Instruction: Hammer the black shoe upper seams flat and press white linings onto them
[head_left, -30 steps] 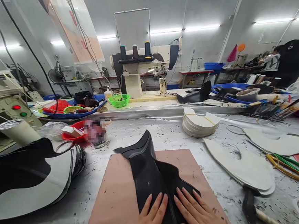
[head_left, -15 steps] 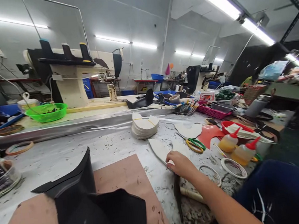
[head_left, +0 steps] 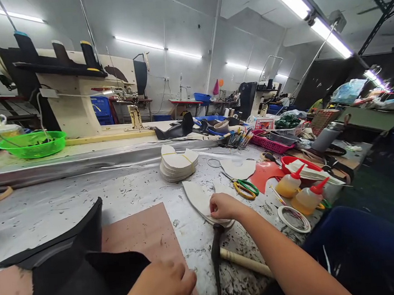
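The right hand (head_left: 222,207) rests over a white curved sheet (head_left: 196,197), which lies on the silvery surface (head_left: 125,189) to the right of a pinkish board (head_left: 139,234). Its fingers are bent inward above the near part of the sheet; whether they grasp the edge cannot be told. The left hand (head_left: 163,282) is at the lower middle, over the right side of the board, with its fingers loosely bent and partly hidden, so that a grip cannot be told. Just to its left, a folded black piece (head_left: 67,285) lies on the board, one pointed flap extending past the board's far edge; contact between this piece and the left hand is unclear. A hammer (head_left: 216,259) lies at the near end of the white sheet, its wooden handle running right until the right forearm hides it. Beyond the sheet is a stack of white pieces (head_left: 178,165) bound with a yellow band. To the right of the sheet lie scissors (head_left: 246,189) with yellow and green handles, a red sheet (head_left: 265,176) and two red-tipped bottles (head_left: 288,185). A sewing machine (head_left: 73,98) stands at the back left, beside a green basket (head_left: 33,146).
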Available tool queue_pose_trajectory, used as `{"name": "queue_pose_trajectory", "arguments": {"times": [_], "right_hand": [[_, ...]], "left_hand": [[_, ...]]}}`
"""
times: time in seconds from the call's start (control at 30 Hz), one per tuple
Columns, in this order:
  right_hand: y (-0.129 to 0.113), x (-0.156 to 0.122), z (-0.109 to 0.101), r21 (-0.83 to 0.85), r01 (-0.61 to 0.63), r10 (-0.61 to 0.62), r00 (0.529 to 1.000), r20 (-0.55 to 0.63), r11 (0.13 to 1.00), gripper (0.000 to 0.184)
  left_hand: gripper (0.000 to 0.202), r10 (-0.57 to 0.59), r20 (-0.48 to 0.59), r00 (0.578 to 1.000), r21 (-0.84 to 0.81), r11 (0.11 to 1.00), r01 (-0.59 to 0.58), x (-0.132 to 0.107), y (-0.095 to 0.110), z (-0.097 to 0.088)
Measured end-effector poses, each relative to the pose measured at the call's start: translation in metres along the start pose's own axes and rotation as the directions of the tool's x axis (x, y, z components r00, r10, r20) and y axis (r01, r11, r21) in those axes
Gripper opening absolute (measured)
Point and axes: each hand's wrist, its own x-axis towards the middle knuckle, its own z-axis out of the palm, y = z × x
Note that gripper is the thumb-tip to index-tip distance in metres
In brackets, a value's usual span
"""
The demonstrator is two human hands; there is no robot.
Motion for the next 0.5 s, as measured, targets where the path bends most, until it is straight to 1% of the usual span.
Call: {"name": "queue_pose_trajectory", "arguments": {"times": [0.03,0.07,0.1,0.17,0.23,0.3,0.37,0.43,0.5], "right_hand": [[-0.002,-0.001,0.001,-0.009,-0.015,0.015,1.0,-0.018,1.0,0.019],[-0.004,-0.001,0.003,-0.017,-0.036,0.035,0.999,-0.04,0.999,0.019],[-0.007,0.0,0.004,-0.022,-0.061,0.06,0.996,-0.067,0.998,0.02],[-0.01,0.002,0.008,-0.02,-0.117,0.113,0.985,-0.127,0.993,0.021],[-0.011,0.006,0.01,0.004,-0.155,0.154,0.972,-0.179,0.988,0.022],[-0.008,0.008,0.012,0.05,-0.149,0.156,0.966,-0.204,0.988,0.019],[0.0,0.009,0.015,0.116,-0.087,0.109,0.974,-0.197,0.989,0.02],[0.012,0.011,0.018,0.205,0.019,0.018,0.984,-0.178,0.979,0.022],[0.026,0.011,0.023,0.297,0.13,-0.087,0.984,-0.153,0.946,0.024]], "left_hand": [[0.021,-0.015,-0.041,0.999,0.009,1.0,0.015,0.019,0.001,-0.01],[0.022,-0.012,-0.067,0.998,0.014,1.0,0.013,0.038,0.002,-0.014],[0.024,-0.007,-0.095,0.995,0.02,1.0,0.009,0.056,0.001,-0.013],[0.033,0.017,-0.143,0.99,0.032,0.999,-0.012,0.086,-0.002,-0.003],[0.041,0.034,-0.18,0.983,0.037,0.999,-0.028,0.108,-0.004,0.009],[0.039,0.035,-0.2,0.979,0.038,0.999,-0.027,0.118,-0.001,0.015],[0.033,0.028,-0.207,0.978,0.038,0.999,-0.021,0.122,0.005,0.014],[0.03,0.012,-0.209,0.978,0.032,0.999,-0.006,0.123,0.009,0.011],[0.029,-0.016,-0.198,0.98,0.023,1.0,0.021,0.124,0.011,0.009]]}}
